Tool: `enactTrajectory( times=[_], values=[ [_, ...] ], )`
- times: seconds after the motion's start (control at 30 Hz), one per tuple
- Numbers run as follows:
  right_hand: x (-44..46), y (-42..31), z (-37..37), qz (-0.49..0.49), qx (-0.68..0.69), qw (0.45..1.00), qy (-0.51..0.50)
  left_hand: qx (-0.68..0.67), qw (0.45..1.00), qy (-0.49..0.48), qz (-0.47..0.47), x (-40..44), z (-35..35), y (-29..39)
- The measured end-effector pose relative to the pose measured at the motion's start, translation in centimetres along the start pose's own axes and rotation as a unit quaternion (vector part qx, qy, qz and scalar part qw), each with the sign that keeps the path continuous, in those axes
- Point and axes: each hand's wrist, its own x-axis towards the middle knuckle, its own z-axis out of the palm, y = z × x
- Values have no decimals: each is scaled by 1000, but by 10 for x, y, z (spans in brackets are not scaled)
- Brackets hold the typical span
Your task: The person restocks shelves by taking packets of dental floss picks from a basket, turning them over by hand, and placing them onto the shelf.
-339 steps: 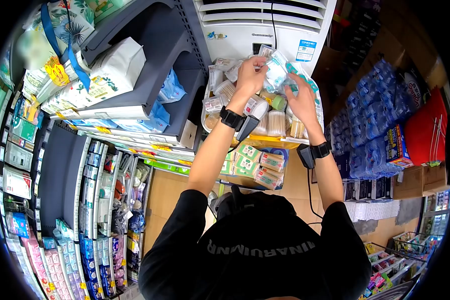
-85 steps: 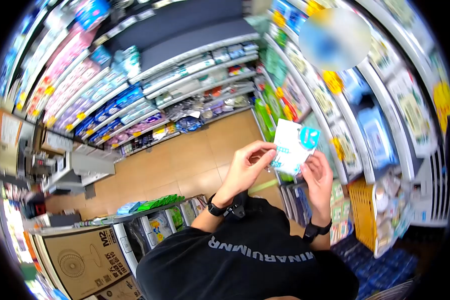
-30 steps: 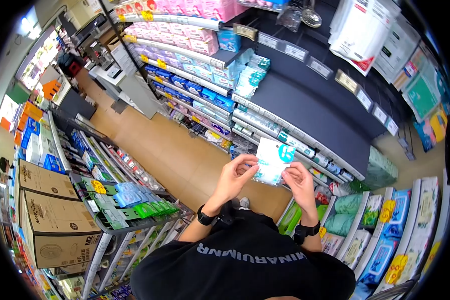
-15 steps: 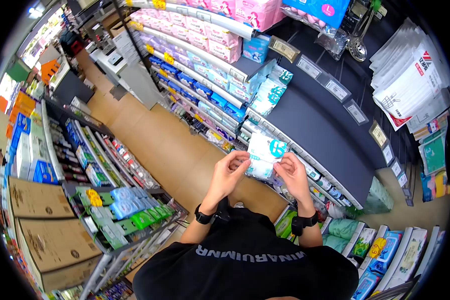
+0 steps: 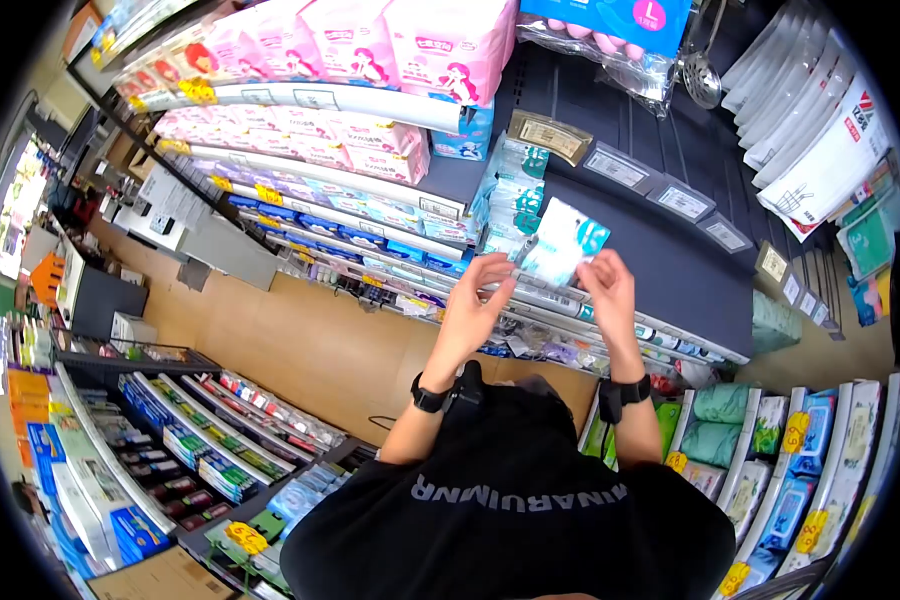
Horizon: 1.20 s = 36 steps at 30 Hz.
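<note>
A white packet with teal print [image 5: 567, 243] is held up at the front edge of the dark shelf [image 5: 650, 270]. My right hand [image 5: 610, 285] pinches its lower right corner between thumb and fingers. My left hand [image 5: 478, 305] is beside the packet's lower left edge, with a gap between its curled fingers and thumb; whether a fingertip touches the packet is hard to see. Just behind and to the left, a row of similar teal-and-white packets [image 5: 515, 195] stands on the same shelf.
Pink packs [image 5: 450, 50] fill the upper shelf at left. Price tags [image 5: 620, 165] line the shelf above the packet. White hanging bags [image 5: 820, 150] are at right, and wipes packs [image 5: 795, 500] stand at lower right. A tan floor aisle [image 5: 270, 330] runs behind to the left.
Both hands and the packet have moved up and forward, from in front of the shelf to its edge beside the row. My left fingers have loosened from the packet. The view has turned.
</note>
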Motion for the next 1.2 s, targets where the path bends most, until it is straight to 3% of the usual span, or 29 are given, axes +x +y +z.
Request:
enactTrajectory(
  times=[0.2, 0.4, 0.67, 0.97, 1.07, 1.17, 1.2],
  values=[
    [88, 36, -11, -69, -26, 993, 96, 99, 993, -52, -39, 46, -3, -43],
    [163, 84, -9, -69, -105, 981, 145, 132, 987, -83, -45, 68, 1, -75],
    [220, 142, -23, -114, -166, 973, 114, 198, 973, -97, -65, 82, -2, -111],
    [207, 116, 3, -1, -172, 984, 54, 193, 974, -102, -69, 82, -5, -116],
    [206, 118, 9, 1, -103, 994, 41, 194, 972, -107, -76, 83, -5, -112],
    [203, 115, 13, 27, -131, 991, 25, 192, 972, -108, -83, 83, -6, -111],
    [203, 119, 13, 13, -199, 980, 14, 189, 973, -105, -84, 82, -5, -112]
  ],
)
